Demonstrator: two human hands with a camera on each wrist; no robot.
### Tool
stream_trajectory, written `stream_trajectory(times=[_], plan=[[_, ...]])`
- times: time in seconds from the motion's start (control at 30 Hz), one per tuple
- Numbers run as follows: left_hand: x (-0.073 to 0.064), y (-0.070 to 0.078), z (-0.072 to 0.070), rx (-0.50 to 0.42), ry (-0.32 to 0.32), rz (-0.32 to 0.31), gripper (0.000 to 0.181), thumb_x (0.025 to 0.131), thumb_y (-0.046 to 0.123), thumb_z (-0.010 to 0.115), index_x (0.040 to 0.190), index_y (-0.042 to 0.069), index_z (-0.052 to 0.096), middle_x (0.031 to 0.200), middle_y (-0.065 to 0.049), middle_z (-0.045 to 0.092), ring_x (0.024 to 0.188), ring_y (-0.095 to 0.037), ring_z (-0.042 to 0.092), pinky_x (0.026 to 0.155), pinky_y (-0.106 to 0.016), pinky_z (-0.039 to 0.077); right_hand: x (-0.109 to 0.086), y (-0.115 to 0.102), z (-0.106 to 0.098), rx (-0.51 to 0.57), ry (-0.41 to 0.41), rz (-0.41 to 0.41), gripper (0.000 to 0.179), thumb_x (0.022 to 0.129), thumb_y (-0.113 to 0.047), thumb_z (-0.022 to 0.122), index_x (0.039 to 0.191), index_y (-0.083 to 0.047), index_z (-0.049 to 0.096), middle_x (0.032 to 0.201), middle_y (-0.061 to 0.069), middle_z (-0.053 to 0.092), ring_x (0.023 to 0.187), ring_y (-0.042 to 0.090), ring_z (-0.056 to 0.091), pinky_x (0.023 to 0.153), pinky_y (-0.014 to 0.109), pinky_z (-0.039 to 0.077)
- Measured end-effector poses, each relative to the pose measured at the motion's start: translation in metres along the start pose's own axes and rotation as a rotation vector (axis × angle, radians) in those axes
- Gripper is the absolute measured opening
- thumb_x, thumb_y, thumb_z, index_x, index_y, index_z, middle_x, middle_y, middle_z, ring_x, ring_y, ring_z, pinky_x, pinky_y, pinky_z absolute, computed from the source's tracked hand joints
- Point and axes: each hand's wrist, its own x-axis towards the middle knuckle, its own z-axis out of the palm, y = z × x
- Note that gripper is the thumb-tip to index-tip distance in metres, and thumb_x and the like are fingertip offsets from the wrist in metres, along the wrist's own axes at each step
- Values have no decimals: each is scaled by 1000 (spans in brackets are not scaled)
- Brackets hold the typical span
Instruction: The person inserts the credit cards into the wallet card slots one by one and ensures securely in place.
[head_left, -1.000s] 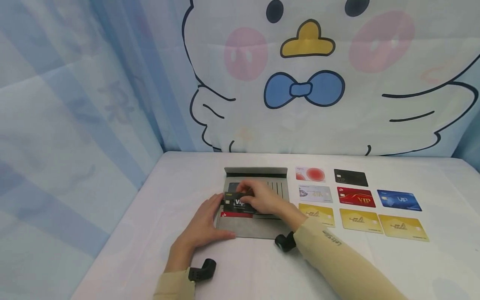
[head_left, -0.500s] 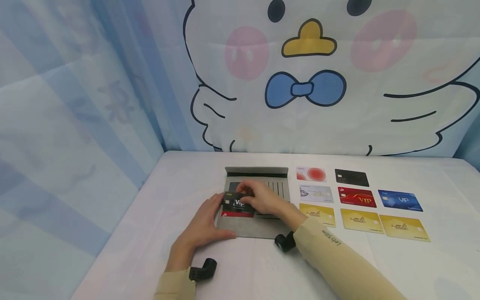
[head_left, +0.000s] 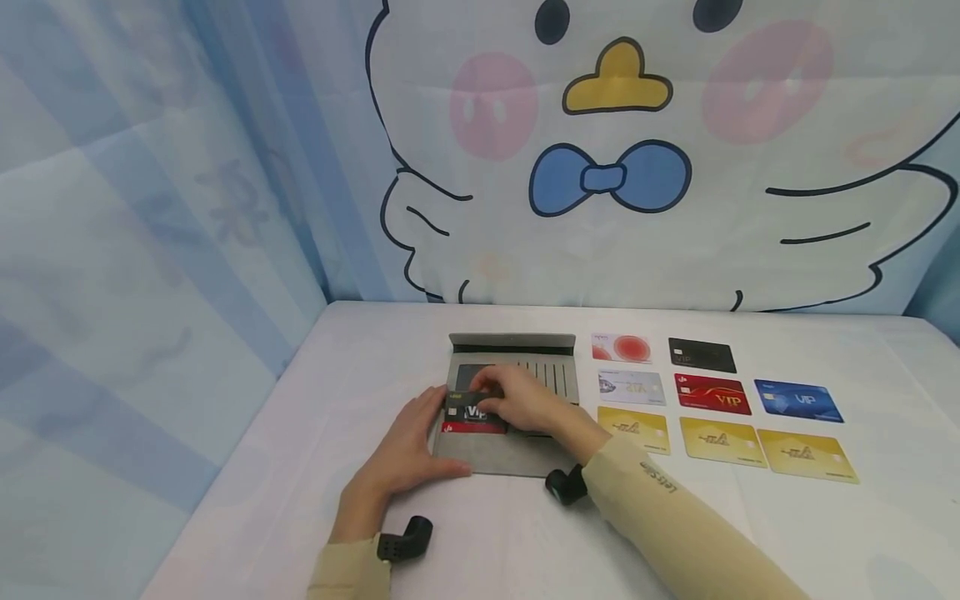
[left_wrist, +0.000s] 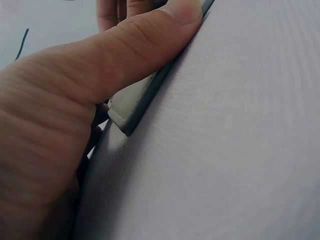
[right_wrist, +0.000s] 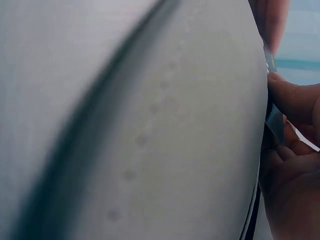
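A grey wallet (head_left: 495, 461) lies unfolded on the white table, with card slots inside. My right hand (head_left: 528, 406) pinches a black VIP card (head_left: 455, 404) at its right side, over the wallet's left part. The card's lower edge meets a red card (head_left: 476, 428) that shows as a strip in the slot below. In the right wrist view the thumb and fingers (right_wrist: 297, 102) hold the card, mostly hidden by the wallet's edge. My left hand (head_left: 405, 442) holds the wallet's near left corner, thumb along the front edge (left_wrist: 145, 47), fingers along the left side.
Right of the wallet, several cards lie flat in rows: a white-red card (head_left: 621, 348), a black card (head_left: 702, 356), a silver card (head_left: 632, 388), a red VIP card (head_left: 712, 394), a blue VIP card (head_left: 798, 402) and gold cards (head_left: 723, 442). A printed curtain (head_left: 607, 250) hangs behind.
My right hand and the black VIP card have shifted slightly toward me, and less of the card's lower part shows above the red card. The left hand keeps its place.
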Motion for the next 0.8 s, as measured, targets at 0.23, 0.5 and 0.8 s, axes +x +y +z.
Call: stream_trajectory(times=[0.23, 0.5, 0.8], plan=[[-1, 2, 0, 10, -3, -11, 113, 59, 52, 83, 148, 10, 26, 150, -8, 27, 137, -27, 21, 109, -48, 21, -3, 0, 0, -7, -8, 4, 20, 84, -10, 68, 104, -13, 64, 92, -5, 59, 83, 11, 53, 78, 30, 46], [1, 4, 0, 2, -11, -36, 114, 59, 53, 83, 148, 13, 25, 151, -5, 25, 138, -25, 19, 110, -47, 19, -8, 7, 2, 30, 29, -26, 22, 87, -11, 65, 108, -13, 64, 98, -4, 60, 88, 11, 54, 83, 34, 46], [-1, 5, 0, -16, -14, -41, 114, 58, 53, 83, 148, 14, 26, 151, -5, 25, 138, -26, 19, 110, -48, 18, -13, 7, 6, 10, 49, -41, 23, 88, -13, 65, 110, -13, 64, 104, -3, 59, 92, 12, 53, 85, 35, 45]])
